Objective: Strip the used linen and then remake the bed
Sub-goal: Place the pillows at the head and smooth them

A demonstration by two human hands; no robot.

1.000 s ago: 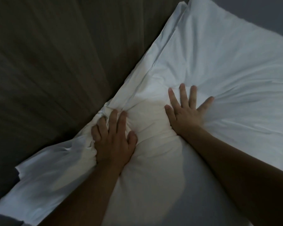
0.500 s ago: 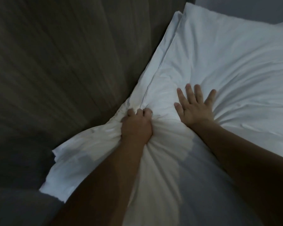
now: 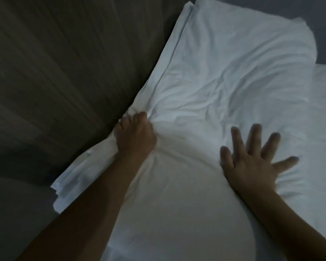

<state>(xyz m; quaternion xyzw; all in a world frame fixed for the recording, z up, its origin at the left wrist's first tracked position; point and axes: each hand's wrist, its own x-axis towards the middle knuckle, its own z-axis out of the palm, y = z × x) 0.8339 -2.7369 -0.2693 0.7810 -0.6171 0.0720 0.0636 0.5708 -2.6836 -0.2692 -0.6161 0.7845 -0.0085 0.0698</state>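
A white pillow in a white pillowcase (image 3: 224, 72) lies across the bed, wrinkled in the middle. My left hand (image 3: 135, 136) grips a bunched fold of the pillowcase at its left edge, next to the dark headboard. The loose open end of the case (image 3: 72, 178) hangs out below that hand. My right hand (image 3: 252, 159) lies flat on the pillow's lower right part with its fingers spread, slightly blurred.
A dark wood-grain headboard panel (image 3: 55, 72) fills the left side, right against the pillow. White bed linen (image 3: 324, 110) shows past the pillow's right end. A grey wall (image 3: 271, 6) is at the top right. The room is dim.
My left hand went from flat to a fist gripping the bunched pillowcase. My right hand slid right and down across the pillow, fingers spread wider. More of the pillow's right end shows.
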